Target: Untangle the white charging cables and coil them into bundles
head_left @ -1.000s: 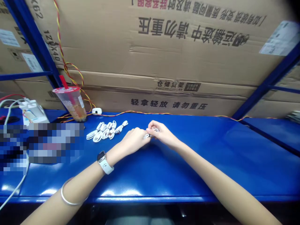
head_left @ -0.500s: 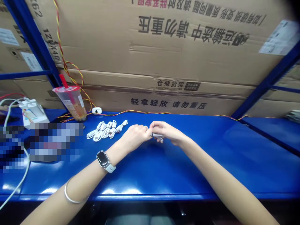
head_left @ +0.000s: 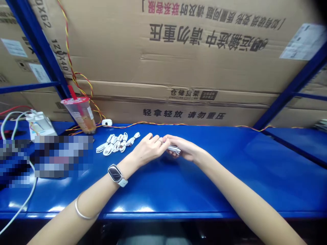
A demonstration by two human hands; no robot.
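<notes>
A bundled white cable [head_left: 174, 149] is held between both hands above the blue shelf surface. My right hand [head_left: 182, 145] closes around it from the right, with part of the bundle showing below the fingers. From the left, my left hand [head_left: 151, 146] meets the right one, its fingers curled at the bundle's left end. What the left fingertips pinch is mostly hidden, though they close on the cable. To the left of my left hand lie several coiled white cables [head_left: 116, 143] in a row, each tied at its middle.
A drink cup with a red straw [head_left: 81, 115] stands at the back left beside a small white case [head_left: 106, 123]. A white power adapter [head_left: 41, 125] with cords sits farther left. Red-yellow twisted wire [head_left: 143, 123] runs along the back against a cardboard box [head_left: 178, 68].
The hands have drawn closer together, and the left fingers have shifted over the bundle's end. More of the white bundle shows under my right hand. The view has tilted slightly.
</notes>
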